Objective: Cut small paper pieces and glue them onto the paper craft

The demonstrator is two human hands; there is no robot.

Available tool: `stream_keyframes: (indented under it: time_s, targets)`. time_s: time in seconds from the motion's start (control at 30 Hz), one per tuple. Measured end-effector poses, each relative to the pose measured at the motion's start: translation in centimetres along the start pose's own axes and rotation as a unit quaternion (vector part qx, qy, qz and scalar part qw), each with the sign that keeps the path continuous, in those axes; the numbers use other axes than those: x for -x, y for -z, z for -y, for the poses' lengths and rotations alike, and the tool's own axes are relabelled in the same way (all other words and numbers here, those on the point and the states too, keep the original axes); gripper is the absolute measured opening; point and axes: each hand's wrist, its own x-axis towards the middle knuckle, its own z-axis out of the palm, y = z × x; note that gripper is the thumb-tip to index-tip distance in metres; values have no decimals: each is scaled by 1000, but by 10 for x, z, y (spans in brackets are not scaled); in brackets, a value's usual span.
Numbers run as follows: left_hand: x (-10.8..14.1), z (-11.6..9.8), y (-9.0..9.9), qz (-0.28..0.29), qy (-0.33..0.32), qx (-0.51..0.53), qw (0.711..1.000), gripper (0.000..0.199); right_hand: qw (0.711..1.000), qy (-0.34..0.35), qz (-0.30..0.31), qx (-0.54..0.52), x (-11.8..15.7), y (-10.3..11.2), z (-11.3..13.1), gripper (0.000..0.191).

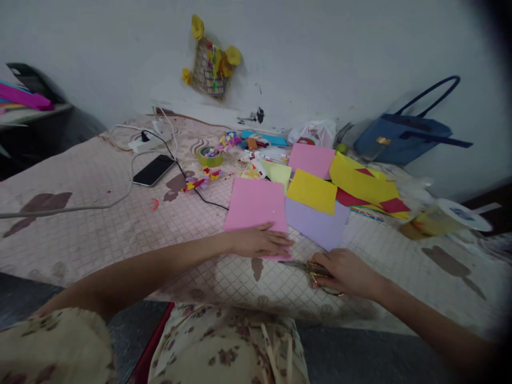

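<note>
My left hand [260, 241] lies flat across the lower part of a pink sheet of paper [258, 200], fingers stretched to the right. In my right hand [350, 272] is a pair of scissors [316, 268] with gold-coloured handles. Their blades point left, close to the pink sheet's lower right corner; whether they touch it I cannot tell. Just right of that sheet lie a lilac sheet [316, 221] and a yellow sheet [312, 191] overlapping it.
Behind are another pink sheet [311, 160], yellow and red papers [362, 181], a tape roll [210, 156] and paper flowers [200, 181]. A phone [154, 170] and cables lie left. A plastic tub [440, 218] and blue handbag [400, 136] are at right.
</note>
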Motion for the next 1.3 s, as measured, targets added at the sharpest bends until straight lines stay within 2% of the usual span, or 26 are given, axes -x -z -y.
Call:
stream_keyframes:
  time_s: [0.17,0.43,0.7,1.0,1.17,1.3]
  targets:
    - [0,-1,1,14,20,14,1000,40,1000,1,14,5,-3,-2,1,23]
    - [0,0,0,-1,7,8,1000,40,1000,-5,13,-10,-1,0,1,19]
    - [0,-1,1,-5,3,16,1000,40,1000,6,1,-6,-6,0,3,26]
    - [1,2,-1,-17,9,46,999,40,1000,3,1,-18,0,-3,-1,19]
    - [7,6,3,-53,18,53,997,39,999,-8,13,-30,-1,0,1,16]
    - [14,9,5,-35,27,33,998,39,999,-5,18,-34,-3,4,3,18]
